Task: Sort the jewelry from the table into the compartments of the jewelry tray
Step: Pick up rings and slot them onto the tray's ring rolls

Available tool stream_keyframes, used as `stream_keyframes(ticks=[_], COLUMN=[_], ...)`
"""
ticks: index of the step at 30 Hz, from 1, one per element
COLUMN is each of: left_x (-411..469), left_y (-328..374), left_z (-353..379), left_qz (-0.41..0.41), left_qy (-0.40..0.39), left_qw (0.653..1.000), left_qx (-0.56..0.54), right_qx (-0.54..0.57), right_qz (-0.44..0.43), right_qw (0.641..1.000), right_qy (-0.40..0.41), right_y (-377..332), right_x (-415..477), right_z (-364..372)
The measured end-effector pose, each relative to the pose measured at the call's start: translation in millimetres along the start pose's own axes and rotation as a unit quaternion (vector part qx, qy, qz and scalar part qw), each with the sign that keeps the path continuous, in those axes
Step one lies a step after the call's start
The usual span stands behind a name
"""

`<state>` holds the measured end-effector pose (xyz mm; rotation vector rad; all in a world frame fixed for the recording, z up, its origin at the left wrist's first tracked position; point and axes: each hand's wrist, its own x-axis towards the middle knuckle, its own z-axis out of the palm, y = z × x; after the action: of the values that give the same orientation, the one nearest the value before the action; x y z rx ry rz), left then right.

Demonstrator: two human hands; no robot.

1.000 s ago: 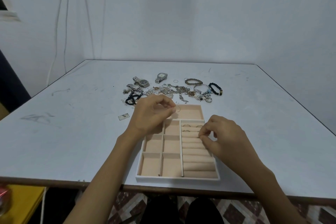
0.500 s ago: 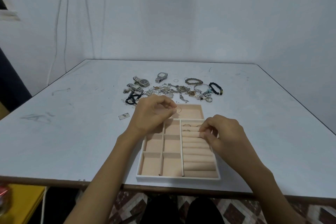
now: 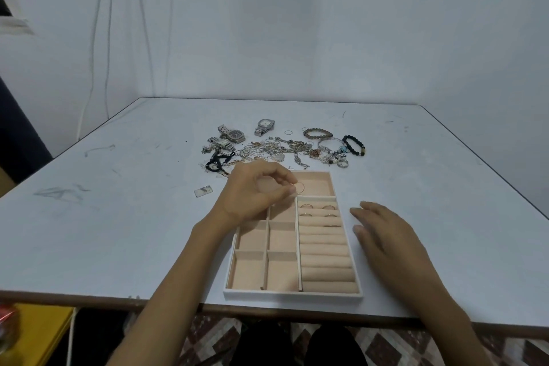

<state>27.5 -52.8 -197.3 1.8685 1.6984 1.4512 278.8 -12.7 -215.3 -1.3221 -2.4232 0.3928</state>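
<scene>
The white table carries most of the work yet to do. The jewelry tray sits at its near edge with its square compartments and wide far compartment bare. Only the top rows of the ring rolls hold anything: a few rings. Beyond the tray lies the heap of jewelry, unsorted (watches, bead bracelets and tangled chains among it), so I judge the task barely begun. The right hand lies with fingers straight and loose just beside the tray's right wall, holding nothing. The left hand pinches a thin ring over the far compartment, close to the rolls.
</scene>
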Motion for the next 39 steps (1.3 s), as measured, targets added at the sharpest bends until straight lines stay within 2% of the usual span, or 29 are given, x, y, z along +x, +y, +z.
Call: stream_keyframes(ticks=[4, 7, 13, 20, 31, 39], left_x=[-1.9, -2.8, -2.9, 2.6, 5.1, 5.9], left_y=[9.7, 19.0, 17.8, 21.2, 29.2, 35.1], left_z=[4.8, 6.1, 1.7, -0.1, -0.2, 1.2], left_qz=[0.039, 0.080, 0.102, 0.154, 0.187, 0.195], left_qy=[-0.048, -0.081, -0.146, -0.176, -0.223, -0.237], left_qw=[0.998, 0.993, 0.984, 0.964, 0.922, 0.909], left_qx=[-0.006, 0.004, 0.012, 0.126, 0.256, 0.283], right_qx=[-0.044, -0.045, -0.043, -0.040, -0.043, -0.050], right_qz=[-0.006, -0.009, -0.025, -0.035, -0.039, -0.033], right_qw=[0.997, 0.997, 0.998, 0.998, 0.998, 0.998], right_qy=[-0.063, -0.056, -0.028, -0.019, -0.016, -0.027], right_y=[-0.2, 0.0, 4.5, 4.9, 6.5, 5.8], right_x=[-4.4, -3.2, -3.8, -4.1, -3.8, -3.5], right_z=[1.1, 1.7, 6.1, 6.7, 7.8, 7.6])
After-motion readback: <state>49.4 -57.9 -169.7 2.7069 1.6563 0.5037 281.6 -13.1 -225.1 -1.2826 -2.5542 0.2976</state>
